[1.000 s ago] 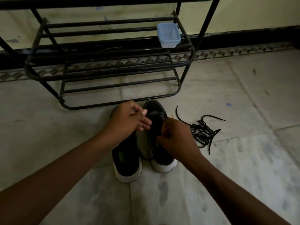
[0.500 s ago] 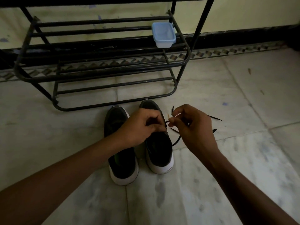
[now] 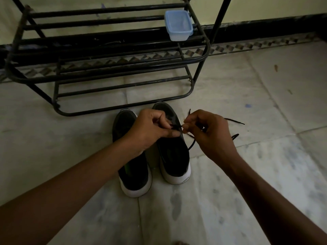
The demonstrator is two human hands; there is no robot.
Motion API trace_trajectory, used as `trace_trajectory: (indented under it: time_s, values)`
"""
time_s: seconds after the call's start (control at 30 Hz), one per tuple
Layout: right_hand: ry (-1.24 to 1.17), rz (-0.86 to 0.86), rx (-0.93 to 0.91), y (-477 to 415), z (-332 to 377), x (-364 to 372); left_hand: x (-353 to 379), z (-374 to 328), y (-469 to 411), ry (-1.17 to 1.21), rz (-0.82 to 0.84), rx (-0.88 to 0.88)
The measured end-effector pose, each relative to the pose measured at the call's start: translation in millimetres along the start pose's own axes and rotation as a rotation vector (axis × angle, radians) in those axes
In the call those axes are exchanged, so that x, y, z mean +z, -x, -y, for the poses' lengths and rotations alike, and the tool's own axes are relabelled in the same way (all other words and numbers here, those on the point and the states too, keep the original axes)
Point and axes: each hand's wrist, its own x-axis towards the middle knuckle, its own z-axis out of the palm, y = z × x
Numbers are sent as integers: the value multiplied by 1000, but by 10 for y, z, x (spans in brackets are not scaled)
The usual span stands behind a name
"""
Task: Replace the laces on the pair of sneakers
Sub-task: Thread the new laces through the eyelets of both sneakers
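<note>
Both hands are right over the shoes. The left hand is curled tight, thumb and forefinger pinching a black lace just above the front of the right sneaker. The right hand meets it almost fingertip to fingertip, thumb and forefinger nipping the same lace and the other fingers loosely bent. From that pinch the lace drops in a loop beside the right sneaker's outer edge and down to the tiled floor.

The left sneaker sits alongside, close to its partner, with a green insole showing inside. It is partly covered by the left wrist. Both sneakers are black with white soles, toes pointing away towards the rack. Whether any lace runs through the eyelets, I cannot tell in this dim light.

More loose lace ends poke out from behind the right hand and lie on the floor. Beyond the toes stands a black metal shoe rack, and a pale blue lidded plastic container sits at the right end of one of its shelves.
</note>
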Motion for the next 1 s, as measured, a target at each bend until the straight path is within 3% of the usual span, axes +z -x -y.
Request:
trace_trajectory:
  time_s: [0.1,0.2,0.33,0.4,0.5,0.57,0.63,0.7,0.8,0.9,1.0]
  values:
    - [22,51,-19,2,-22,17,-74,27,-1,-7,-6,12]
    - [50,90,-27,-8,-36,-6,-215,33,49,-103,-39,130]
    - [312,139,-53,-59,-182,-149,-535,147,138,-673,-42,423]
    - [491,206,-44,-81,-314,-183,-600,264,174,-889,29,458]
    - [558,314,-40,-71,-424,-172,-533,350,212,-1063,111,406]
    - [571,405,-44,-75,-421,-188,-491,321,221,-925,180,308]
    - [465,460,-6,-85,-402,-247,-457,263,213,-511,224,166]
    - [189,466,83,-69,-346,-316,-383,211,201,-113,181,109]
    - [-286,407,171,-11,-242,-284,-244,218,201,246,150,50]
    - [-685,329,321,-4,-151,-90,-100,225,211,335,86,-3]
    - [-945,178,487,7,-151,115,-12,297,178,169,-76,84]
